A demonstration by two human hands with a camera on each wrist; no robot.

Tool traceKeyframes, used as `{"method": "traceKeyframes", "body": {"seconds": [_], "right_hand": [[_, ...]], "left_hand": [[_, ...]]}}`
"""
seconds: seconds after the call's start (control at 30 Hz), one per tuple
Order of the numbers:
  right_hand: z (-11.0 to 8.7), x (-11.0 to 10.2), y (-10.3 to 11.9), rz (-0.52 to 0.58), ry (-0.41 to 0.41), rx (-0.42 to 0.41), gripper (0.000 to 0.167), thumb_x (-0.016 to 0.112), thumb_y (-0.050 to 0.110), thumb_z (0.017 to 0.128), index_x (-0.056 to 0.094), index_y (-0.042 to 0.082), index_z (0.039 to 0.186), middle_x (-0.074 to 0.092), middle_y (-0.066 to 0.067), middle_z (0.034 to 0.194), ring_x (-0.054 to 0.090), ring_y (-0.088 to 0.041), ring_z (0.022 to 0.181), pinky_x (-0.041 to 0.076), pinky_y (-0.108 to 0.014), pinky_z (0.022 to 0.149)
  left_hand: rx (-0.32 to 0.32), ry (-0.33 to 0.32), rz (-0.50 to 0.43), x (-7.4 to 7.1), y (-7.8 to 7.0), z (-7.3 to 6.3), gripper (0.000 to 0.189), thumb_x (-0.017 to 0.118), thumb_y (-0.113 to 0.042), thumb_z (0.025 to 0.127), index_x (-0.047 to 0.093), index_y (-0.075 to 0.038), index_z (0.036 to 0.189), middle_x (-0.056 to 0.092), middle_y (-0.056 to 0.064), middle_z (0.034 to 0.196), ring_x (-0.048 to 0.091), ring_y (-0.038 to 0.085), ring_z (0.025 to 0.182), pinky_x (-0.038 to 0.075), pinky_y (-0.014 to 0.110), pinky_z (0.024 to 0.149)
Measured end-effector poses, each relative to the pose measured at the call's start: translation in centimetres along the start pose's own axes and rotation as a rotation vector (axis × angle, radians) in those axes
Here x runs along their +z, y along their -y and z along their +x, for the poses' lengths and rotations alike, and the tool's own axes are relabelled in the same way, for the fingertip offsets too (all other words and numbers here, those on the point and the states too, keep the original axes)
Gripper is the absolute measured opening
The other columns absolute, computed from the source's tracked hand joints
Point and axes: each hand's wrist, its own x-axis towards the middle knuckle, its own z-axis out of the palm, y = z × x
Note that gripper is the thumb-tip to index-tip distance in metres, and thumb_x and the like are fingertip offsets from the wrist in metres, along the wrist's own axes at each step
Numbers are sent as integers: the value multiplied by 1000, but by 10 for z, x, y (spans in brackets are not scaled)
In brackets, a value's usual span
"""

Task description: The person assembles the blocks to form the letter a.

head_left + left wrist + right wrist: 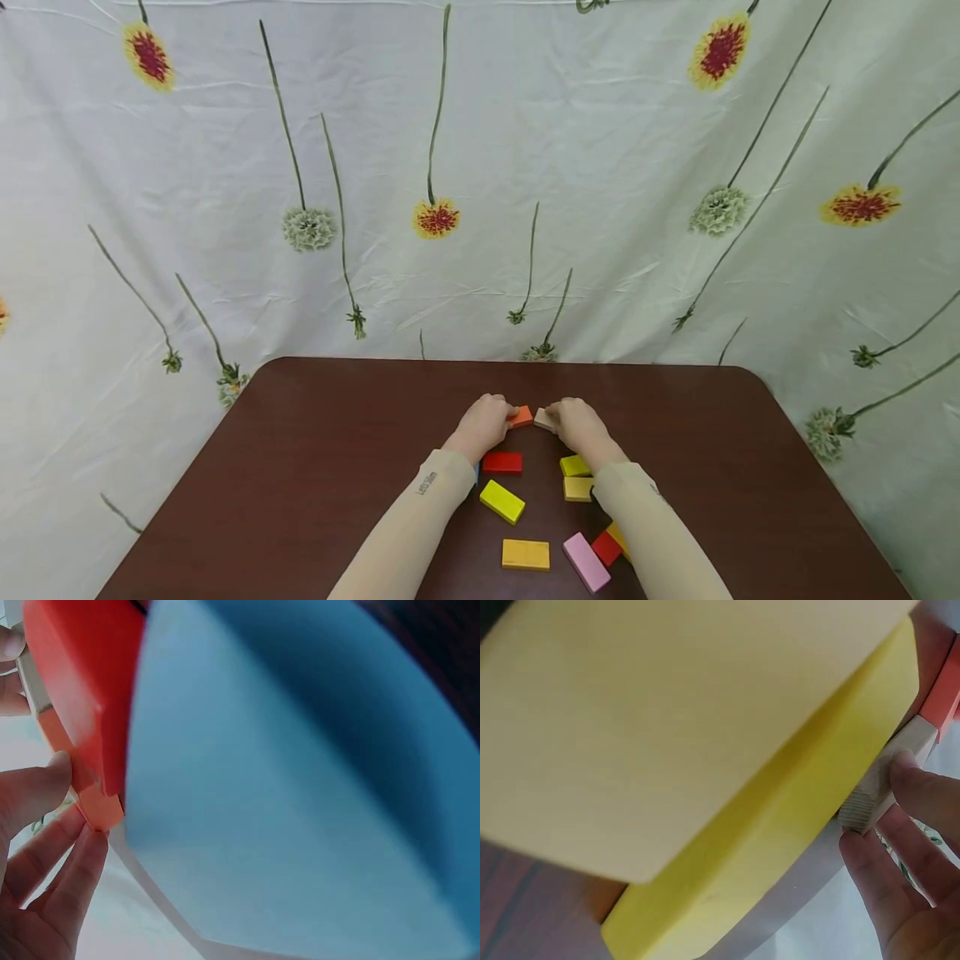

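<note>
My left hand [486, 421] pinches an orange block [521, 417] between thumb and fingers near the middle of the table. In my right hand [579, 423] is a plain wooden block [545, 420], also held between thumb and fingertips. The two blocks lie end to end at a slight angle; whether their ends touch is hard to tell. A red block [502, 463] lies just nearer than the left hand, beside a blue block [285, 795] that the left sleeve mostly hides in the head view. By the right wrist are a yellow-green block [574, 466] and a tan block [577, 489].
Toward the near side lie a bright yellow block [502, 502], an orange-yellow block [526, 554] and a pink block [586, 562]. Another red block [606, 547] sits partly by the right sleeve. Behind the dark brown table [337, 467] hangs a flowered white cloth [480, 167].
</note>
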Motion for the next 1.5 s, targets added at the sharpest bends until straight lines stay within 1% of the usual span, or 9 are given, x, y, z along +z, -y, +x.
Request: {"method": "traceKeyframes", "body": {"seconds": [0.3,0.5,0.67,0.9,1.03,1.1,1.37,1.5], "right_hand": [[1,-2,1,0,5,0,30,71,5,89,71,6,119,68,-13,114,65,-29,105,55,-40,89],[2,-1,-1,-12,14,-9,32,71,6,89,70,6,121,68,-13,116,64,-29,106,55,-39,90],[1,-3,-2,-11,19,-14,33,70,6,90,70,6,122,68,-13,115,65,-29,105,55,-38,87],[0,-2,-2,6,20,-10,35,71,5,89,69,7,123,68,-13,115,65,-28,105,56,-39,88],[2,-1,-3,12,18,0,34,71,4,89,70,8,123,68,-13,114,65,-28,105,55,-39,90],[3,-1,-3,15,17,8,34,71,4,89,70,8,122,69,-12,114,65,-28,105,55,-40,90],[3,0,-2,2,6,-10,32,71,4,89,71,7,121,69,-12,111,66,-28,101,56,-39,89],[4,0,-1,-1,2,-13,32,71,5,89,71,8,121,69,-12,110,66,-27,101,56,-39,89]], "left_hand": [[41,-7,27,-2,2,-1,25,71,-17,91,75,-15,116,70,8,104,64,23,95,55,30,90],[38,8,7,-3,0,-1,27,70,-16,92,74,-14,118,70,8,106,64,23,96,54,31,91],[42,7,16,-3,-1,-2,26,69,-15,92,74,-14,117,70,9,105,64,24,96,55,31,90],[2,14,-8,-4,-1,-3,30,70,-17,92,72,-14,122,69,8,106,62,22,94,55,30,89],[10,-4,-5,-6,0,-4,29,70,-18,92,73,-14,121,70,8,104,63,23,93,56,30,86],[15,-3,-8,-6,0,-4,28,70,-17,92,73,-14,120,70,8,104,63,23,93,55,30,88],[33,4,2,-6,0,-5,29,70,-16,92,72,-13,121,70,7,107,63,22,95,55,29,88],[38,-9,2,-5,2,-4,29,70,-17,92,73,-13,120,70,7,106,63,22,94,55,29,88]]}}
